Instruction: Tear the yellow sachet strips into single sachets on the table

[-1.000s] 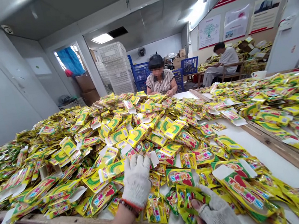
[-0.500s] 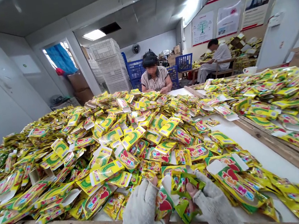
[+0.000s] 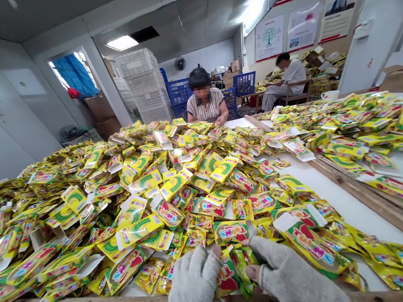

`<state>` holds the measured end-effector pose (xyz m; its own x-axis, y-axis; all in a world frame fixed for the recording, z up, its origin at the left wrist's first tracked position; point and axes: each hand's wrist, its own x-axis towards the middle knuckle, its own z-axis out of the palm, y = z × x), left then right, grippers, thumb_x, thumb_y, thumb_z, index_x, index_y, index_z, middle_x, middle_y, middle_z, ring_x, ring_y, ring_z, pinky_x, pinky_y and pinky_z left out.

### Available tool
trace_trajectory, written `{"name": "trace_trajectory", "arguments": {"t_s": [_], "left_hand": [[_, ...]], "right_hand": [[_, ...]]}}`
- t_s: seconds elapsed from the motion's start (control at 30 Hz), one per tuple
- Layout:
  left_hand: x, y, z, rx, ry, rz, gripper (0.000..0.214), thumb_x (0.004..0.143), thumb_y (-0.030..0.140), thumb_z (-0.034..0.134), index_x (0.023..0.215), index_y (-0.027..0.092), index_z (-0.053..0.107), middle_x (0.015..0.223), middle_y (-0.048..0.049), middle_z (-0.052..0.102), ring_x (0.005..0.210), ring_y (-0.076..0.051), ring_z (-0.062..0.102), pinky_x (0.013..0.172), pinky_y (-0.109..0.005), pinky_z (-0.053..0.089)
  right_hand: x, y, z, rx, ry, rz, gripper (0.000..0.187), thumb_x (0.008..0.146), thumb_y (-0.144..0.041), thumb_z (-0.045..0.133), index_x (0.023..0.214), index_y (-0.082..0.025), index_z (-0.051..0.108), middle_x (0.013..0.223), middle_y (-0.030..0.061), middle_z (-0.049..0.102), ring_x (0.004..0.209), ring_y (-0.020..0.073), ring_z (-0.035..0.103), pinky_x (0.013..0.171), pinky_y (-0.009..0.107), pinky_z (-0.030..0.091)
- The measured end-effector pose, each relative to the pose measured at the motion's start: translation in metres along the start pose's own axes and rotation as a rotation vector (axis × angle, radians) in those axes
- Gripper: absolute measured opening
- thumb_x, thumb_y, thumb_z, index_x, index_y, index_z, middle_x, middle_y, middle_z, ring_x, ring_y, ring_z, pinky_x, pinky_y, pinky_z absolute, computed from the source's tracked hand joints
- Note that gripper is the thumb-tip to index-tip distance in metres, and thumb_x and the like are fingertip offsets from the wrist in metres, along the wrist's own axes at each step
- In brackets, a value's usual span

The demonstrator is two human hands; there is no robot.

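Observation:
Near the table's front edge, my left hand, in a white knit glove with bare fingertips, is closed on a small yellow printed box with a red heart on its face. My right hand, gloved likewise, has its fingers closed on shiny green-and-yellow foil packets. These packets lie against the box's right side, between the two hands. Whether they are partly inside the box I cannot tell. To the right of my right hand lies a larger-looking yellow box with a white flap out.
A big heap of yellow boxes covers the left and middle of the table. A wooden strip divides the white tabletop. Strips of yellow packets lie at right. A co-worker sits opposite; another person sits farther back.
The green-and-yellow packets have moved left against the box, and its white open flap no longer shows. My right hand has shifted in closer beside it. The view has turned slightly.

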<state>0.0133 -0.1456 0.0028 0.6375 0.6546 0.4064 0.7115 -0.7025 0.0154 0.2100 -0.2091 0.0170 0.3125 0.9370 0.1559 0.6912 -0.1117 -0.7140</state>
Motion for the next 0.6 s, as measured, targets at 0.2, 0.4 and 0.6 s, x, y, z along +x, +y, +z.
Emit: {"name": "trace_trajectory", "arguments": {"t_s": [0.2, 0.4, 0.6], "left_hand": [[-0.007, 0.003, 0.011, -0.009, 0.088, 0.04, 0.078, 0.06, 0.01, 0.062, 0.134, 0.027, 0.049, 0.117, -0.008, 0.062, 0.103, -0.029, 0.057, 0.085, -0.041, 0.053], [-0.009, -0.005, 0.009, -0.113, 0.096, 0.149, 0.076, 0.064, 0.012, 0.06, 0.137, 0.025, 0.047, 0.116, -0.0091, 0.063, 0.101, -0.028, 0.059, 0.088, -0.041, 0.054], [-0.009, 0.0, 0.005, -0.125, -0.083, 0.051, 0.086, 0.059, 0.009, 0.06, 0.141, 0.029, 0.044, 0.125, -0.0084, 0.06, 0.111, -0.03, 0.056, 0.095, -0.042, 0.05]], "right_hand": [[-0.002, -0.007, -0.003, -0.029, -0.088, -0.05, 0.013, 0.077, -0.019, 0.059, 0.079, -0.023, 0.071, 0.087, 0.004, 0.073, 0.084, 0.0204, 0.066, 0.077, 0.029, 0.05], [0.003, -0.008, -0.01, 0.061, -0.12, -0.002, 0.01, 0.076, -0.027, 0.062, 0.071, -0.022, 0.069, 0.075, 0.0039, 0.07, 0.071, 0.0207, 0.061, 0.067, 0.03, 0.048], [-0.002, -0.007, 0.004, 0.205, -0.149, 0.011, 0.016, 0.076, -0.027, 0.059, 0.067, -0.022, 0.07, 0.067, 0.0018, 0.069, 0.064, 0.0169, 0.059, 0.06, 0.025, 0.045]]}}
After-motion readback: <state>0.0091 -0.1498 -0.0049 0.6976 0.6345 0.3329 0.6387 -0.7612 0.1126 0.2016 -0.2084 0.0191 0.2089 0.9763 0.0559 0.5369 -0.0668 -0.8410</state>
